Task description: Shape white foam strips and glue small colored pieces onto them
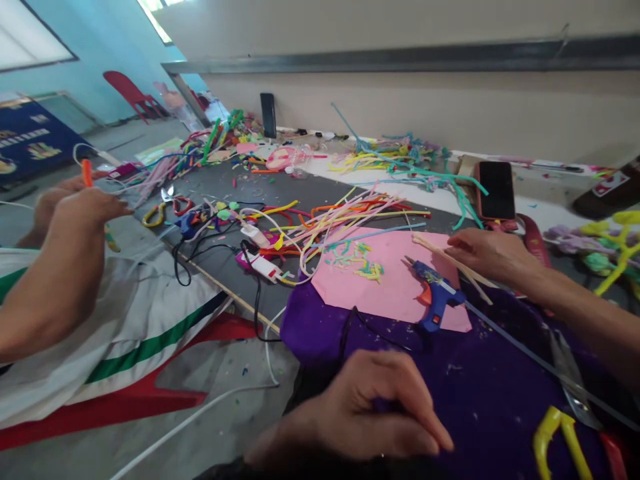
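Note:
My right hand [487,257] rests on the far edge of a pink paper sheet [380,290] and grips a few thin wooden sticks [440,252] that point left. Just in front of it a blue glue gun [434,297] lies on the sheet, with small cut scraps [363,261] beside it. Low in view, my left hand [360,413] sits with its fingers bunched, pinching a fold of the purple cloth [480,387] that covers the table's near end.
Loose coloured pipe cleaners [345,217] cover the grey table [295,190], among white chargers and cables [260,263]. A phone [495,190] lies at the back right, and yellow-handled scissors [563,427] at the lower right. At the left, another person's hand [83,207] holds an orange pipe cleaner.

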The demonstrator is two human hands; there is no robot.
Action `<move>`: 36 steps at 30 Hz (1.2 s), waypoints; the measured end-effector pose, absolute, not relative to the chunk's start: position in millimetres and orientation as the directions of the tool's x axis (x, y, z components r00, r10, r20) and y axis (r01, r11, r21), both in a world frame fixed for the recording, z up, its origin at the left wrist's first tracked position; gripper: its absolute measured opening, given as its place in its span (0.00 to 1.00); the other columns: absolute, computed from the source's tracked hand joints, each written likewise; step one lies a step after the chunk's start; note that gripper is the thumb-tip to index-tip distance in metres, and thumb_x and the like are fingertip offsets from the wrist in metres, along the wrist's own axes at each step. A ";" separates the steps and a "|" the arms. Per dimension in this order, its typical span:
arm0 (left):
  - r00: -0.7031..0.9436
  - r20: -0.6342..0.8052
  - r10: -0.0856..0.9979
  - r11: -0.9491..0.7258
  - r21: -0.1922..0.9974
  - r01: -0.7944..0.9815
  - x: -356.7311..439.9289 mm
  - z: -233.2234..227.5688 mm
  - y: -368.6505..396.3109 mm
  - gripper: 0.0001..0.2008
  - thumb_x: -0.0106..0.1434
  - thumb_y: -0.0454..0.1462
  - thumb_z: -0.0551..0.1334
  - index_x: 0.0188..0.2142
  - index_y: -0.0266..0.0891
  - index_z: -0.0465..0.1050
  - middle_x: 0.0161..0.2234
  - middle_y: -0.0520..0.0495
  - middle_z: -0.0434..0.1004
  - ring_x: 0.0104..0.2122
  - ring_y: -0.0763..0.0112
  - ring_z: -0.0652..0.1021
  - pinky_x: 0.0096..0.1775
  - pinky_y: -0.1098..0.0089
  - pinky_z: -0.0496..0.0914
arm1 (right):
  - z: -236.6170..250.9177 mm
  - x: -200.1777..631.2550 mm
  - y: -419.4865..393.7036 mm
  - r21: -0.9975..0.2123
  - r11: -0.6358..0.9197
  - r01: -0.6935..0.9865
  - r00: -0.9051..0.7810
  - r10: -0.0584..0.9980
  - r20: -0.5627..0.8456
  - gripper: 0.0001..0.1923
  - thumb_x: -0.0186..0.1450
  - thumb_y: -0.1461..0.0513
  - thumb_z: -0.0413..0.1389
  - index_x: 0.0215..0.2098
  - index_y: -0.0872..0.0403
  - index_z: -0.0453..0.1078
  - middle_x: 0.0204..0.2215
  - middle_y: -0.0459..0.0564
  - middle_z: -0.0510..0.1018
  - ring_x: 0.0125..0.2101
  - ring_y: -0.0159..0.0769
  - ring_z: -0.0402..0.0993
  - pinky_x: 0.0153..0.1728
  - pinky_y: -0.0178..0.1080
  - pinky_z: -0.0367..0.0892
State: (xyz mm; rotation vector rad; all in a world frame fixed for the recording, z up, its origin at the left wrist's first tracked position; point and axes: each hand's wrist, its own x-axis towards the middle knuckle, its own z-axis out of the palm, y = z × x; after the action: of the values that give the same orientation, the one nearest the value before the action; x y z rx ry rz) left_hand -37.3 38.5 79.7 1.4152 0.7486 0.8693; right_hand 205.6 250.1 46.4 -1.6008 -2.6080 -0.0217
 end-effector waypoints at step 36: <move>0.090 0.198 0.976 -0.216 0.932 0.292 -23.5 30.2 210.1 0.12 0.58 0.43 0.58 0.31 0.36 0.73 0.24 0.51 0.69 0.20 0.79 0.67 0.22 0.75 0.61 | 62.6 182.2 243.0 -0.196 0.608 0.769 -0.624 0.781 -0.027 0.11 0.62 0.56 0.50 0.34 0.52 0.71 0.31 0.48 0.78 0.30 0.34 0.71 0.26 0.33 0.56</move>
State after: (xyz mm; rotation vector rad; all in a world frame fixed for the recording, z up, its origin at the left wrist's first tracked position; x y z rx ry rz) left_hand -23.5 210.1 30.2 1.6226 1.2779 1.1590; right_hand 182.2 243.0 62.6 -1.3321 -2.7615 0.2916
